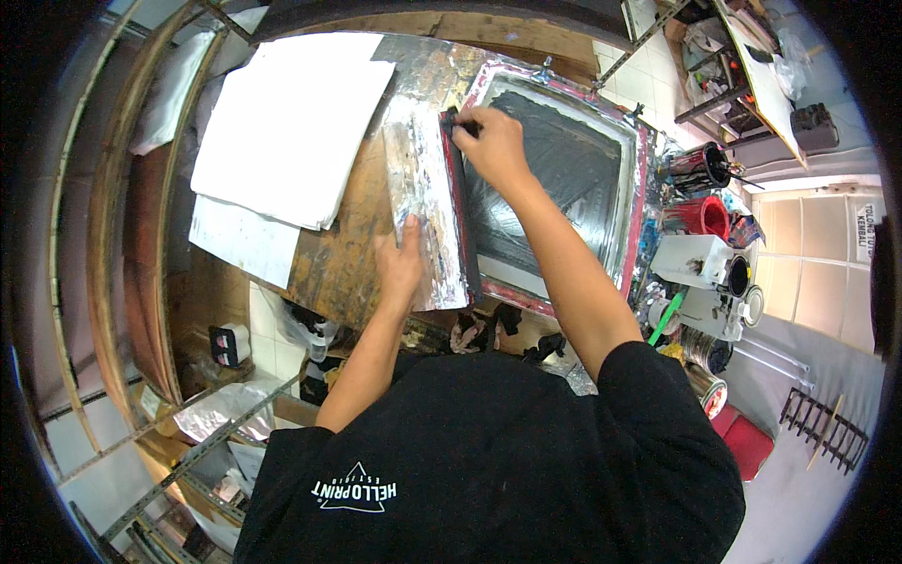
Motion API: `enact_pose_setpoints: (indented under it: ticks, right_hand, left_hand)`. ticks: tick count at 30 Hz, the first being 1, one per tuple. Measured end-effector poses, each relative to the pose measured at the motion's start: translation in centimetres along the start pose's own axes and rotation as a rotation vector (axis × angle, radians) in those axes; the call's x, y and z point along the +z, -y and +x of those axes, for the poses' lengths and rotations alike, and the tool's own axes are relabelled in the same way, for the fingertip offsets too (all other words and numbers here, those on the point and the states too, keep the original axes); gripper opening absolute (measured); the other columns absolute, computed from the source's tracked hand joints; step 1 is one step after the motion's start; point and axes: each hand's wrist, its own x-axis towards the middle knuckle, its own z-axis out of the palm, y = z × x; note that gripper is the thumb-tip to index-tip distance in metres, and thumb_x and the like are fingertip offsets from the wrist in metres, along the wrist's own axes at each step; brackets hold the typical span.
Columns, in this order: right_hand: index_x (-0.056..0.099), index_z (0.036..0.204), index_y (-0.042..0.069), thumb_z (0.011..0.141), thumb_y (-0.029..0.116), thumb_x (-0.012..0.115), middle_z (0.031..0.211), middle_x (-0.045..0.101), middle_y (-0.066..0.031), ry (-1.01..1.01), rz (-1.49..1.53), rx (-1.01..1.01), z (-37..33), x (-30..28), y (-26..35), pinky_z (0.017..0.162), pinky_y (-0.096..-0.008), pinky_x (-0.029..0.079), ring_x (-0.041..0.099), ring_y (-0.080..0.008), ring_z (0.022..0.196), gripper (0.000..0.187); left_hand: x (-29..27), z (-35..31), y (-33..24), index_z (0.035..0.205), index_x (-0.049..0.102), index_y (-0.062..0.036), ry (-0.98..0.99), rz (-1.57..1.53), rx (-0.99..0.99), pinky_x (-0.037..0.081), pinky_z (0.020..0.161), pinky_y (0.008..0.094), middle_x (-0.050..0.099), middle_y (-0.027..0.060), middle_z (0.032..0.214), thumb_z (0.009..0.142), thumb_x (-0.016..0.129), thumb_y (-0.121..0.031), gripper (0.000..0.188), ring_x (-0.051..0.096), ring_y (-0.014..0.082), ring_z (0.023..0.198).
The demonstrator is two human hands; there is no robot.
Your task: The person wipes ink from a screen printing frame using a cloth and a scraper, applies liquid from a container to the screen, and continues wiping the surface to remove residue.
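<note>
A long squeegee with a dark blade and red handle (460,211) is being gripped at its far end by the right hand (490,143), fingers closed, beside a red-framed printing screen (564,179). The left hand (402,263) is being pressed flat, fingers together, on a foil-covered strip (423,188) on the worn wooden tabletop (338,254).

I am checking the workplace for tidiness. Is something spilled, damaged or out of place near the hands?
Nothing is freshly spilled. The foil-covered strip under the left hand is crumpled and paint-smeared, and the wooden table is stained. The right hand holds a squeegee at the screen frame.
</note>
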Motion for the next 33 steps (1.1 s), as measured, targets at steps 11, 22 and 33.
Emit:
enact_pose_setpoints:
  ticks: [11, 22, 33]
  right_hand:
    - [0.07, 0.099, -0.001, 0.082, 0.01, 0.074, 0.094, 0.071, -0.0081, 0.307, 0.418, 0.447, -21.3, -7.7, 3.3, 0.075, -0.0277, 0.053, 0.066, -0.0129, 0.083, 0.02]
    - [0.068, 0.105, 0.001, 0.076, -0.001, 0.062, 0.102, 0.067, -0.0192, 0.221, -0.397, 0.297, -20.9, -13.9, -6.3, 0.088, -0.0441, 0.05, 0.062, -0.0372, 0.1, 0.029]
    - [0.072, 0.094, 0.002, 0.08, 0.002, 0.057, 0.097, 0.068, -0.0216, 0.124, -0.544, 0.316, -6.9, -13.0, -20.0, 0.088, -0.0461, 0.05, 0.063, -0.0403, 0.097, 0.021]
  left_hand:
    - [0.2, 0.6, 0.9, 0.108, 0.064, 0.0108, 0.025, 0.004, 0.022, 0.044, 0.089, 0.0445, 0.06, 0.0263, 0.101, 0.099, 0.052, -0.051, 0.064, 0.059, 0.0384, 0.098]
    - [-0.6, 0.5, 0.5, 0.118, 0.061, 0.0084, 0.216, -0.504, -0.263, 0.048, 0.083, 0.0317, 0.067, 0.0122, 0.107, 0.104, 0.045, -0.045, 0.057, 0.061, 0.0185, 0.092]
    - [-1.0, 0.8, -1.2, 0.124, 0.054, 0.008, 0.251, -0.493, -0.346, 0.049, 0.088, 0.0326, 0.063, 0.0137, 0.115, 0.105, 0.041, -0.048, 0.06, 0.062, 0.0203, 0.1]
